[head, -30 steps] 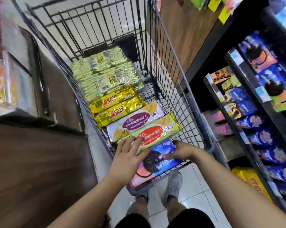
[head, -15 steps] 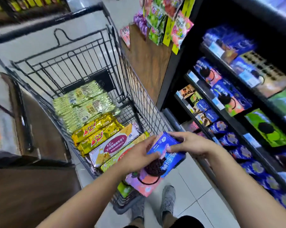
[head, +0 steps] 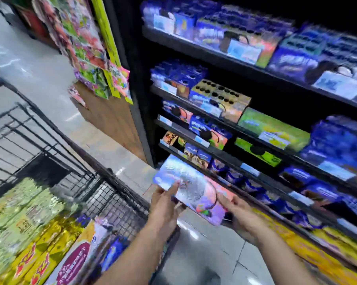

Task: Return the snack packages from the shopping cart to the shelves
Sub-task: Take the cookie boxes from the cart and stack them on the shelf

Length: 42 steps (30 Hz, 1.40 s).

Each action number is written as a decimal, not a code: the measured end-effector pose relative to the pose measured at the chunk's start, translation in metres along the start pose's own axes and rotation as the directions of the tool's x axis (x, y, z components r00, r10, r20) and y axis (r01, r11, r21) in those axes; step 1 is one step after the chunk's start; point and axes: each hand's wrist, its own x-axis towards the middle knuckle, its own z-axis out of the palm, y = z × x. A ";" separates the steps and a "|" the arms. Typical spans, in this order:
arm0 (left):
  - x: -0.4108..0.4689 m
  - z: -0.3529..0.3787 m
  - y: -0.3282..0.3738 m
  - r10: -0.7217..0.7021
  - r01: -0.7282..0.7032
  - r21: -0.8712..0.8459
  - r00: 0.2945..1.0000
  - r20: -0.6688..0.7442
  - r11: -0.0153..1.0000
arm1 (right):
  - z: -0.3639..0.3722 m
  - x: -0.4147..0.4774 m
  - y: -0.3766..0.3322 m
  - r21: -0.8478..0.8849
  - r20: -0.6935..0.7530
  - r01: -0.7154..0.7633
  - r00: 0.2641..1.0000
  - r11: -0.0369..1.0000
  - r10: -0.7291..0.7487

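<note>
"Cookie pack [head: 192, 188], blue and pink: where do you have it?"

"You hold it clear of the cart [head: 116, 177], just to the cart's right and above its rim, printed face up. Your left hand [head: 165, 204] holds the end nearer the cart and your right hand [head: 238, 210] holds the end farther from it. The view is smeared, so I cannot tell how each finger lies, only that both hands have the pack between them."

"And where should you take it?"

"The shelves [head: 194, 49] stand farther right of the cart. The blue-and-pink packs [head: 211, 133] that look most like yours sit higher than your hands and farther from the cart. That is my guess at the right slot, so check the print before you commit."

"How do you do it well?"

"Keep both hands on the pack until its leading edge is over the shelf lip. Turn it so its face matches its neighbours, lift it above the lip rather than dragging it across, then push it back flush. Hold it by the ends without squeezing the middle, because a flat pack likely bends and the biscuits inside probably crack. The row looks full at the front, so a hard push could knock a neighbour off."

"Is much left?"

"Yes. Yellow packs [head: 40, 256] and green packs [head: 19, 204] lie in the cart."
</note>
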 end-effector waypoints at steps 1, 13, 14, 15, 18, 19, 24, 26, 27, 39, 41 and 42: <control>0.007 0.008 -0.006 -0.012 0.012 0.010 1.000 0.017 1.000 | -0.009 0.004 0.005 0.069 -0.025 0.005 1.000 0.998 -0.003; 0.071 0.053 -0.055 -0.067 0.069 0.029 0.995 -0.074 0.997 | -0.086 0.048 0.016 0.207 0.036 -0.029 0.999 0.978 0.022; 0.076 0.051 -0.053 -0.049 0.053 0.049 0.996 -0.079 0.997 | -0.086 0.054 0.013 0.192 0.046 -0.029 0.999 0.981 0.020; 0.079 0.050 -0.048 -0.031 0.037 0.085 0.997 -0.074 0.996 | -0.084 0.061 0.011 0.177 0.051 -0.020 0.999 0.984 0.011; 0.095 0.043 -0.030 0.025 -0.015 0.231 0.999 -0.043 0.973 | -0.069 0.081 0.003 0.167 0.024 0.030 0.999 0.986 -0.035; 0.104 0.039 -0.023 0.041 -0.028 0.268 0.998 -0.044 0.963 | -0.061 0.088 0.001 0.153 0.006 0.059 0.998 0.986 -0.061; 0.163 0.020 0.012 0.262 -0.197 0.581 0.965 -0.029 0.790 | -0.015 0.127 -0.016 -0.020 -0.165 0.333 0.929 0.943 -0.332; 0.189 0.015 0.028 0.317 -0.238 0.660 0.949 0.000 0.713 | 0.002 0.148 -0.023 -0.135 -0.256 0.433 0.854 0.891 -0.454; 0.203 0.013 0.037 0.349 -0.255 0.720 0.937 0.019 0.646 | 0.009 0.161 -0.025 -0.215 -0.300 0.461 0.807 0.861 -0.508; 0.377 0.003 0.114 0.361 -0.467 0.806 0.727 0.584 -0.363 | 0.055 0.257 -0.048 -0.624 -0.441 0.486 0.428 0.613 -0.789; 0.389 0.005 0.118 0.326 -0.432 0.794 0.745 0.582 -0.428 | 0.058 0.262 -0.056 -0.688 -0.428 0.447 0.386 0.572 -0.817; 0.393 0.007 0.120 0.308 -0.414 0.788 0.758 0.576 -0.455 | 0.060 0.265 -0.060 -0.706 -0.424 0.436 0.371 0.558 -0.826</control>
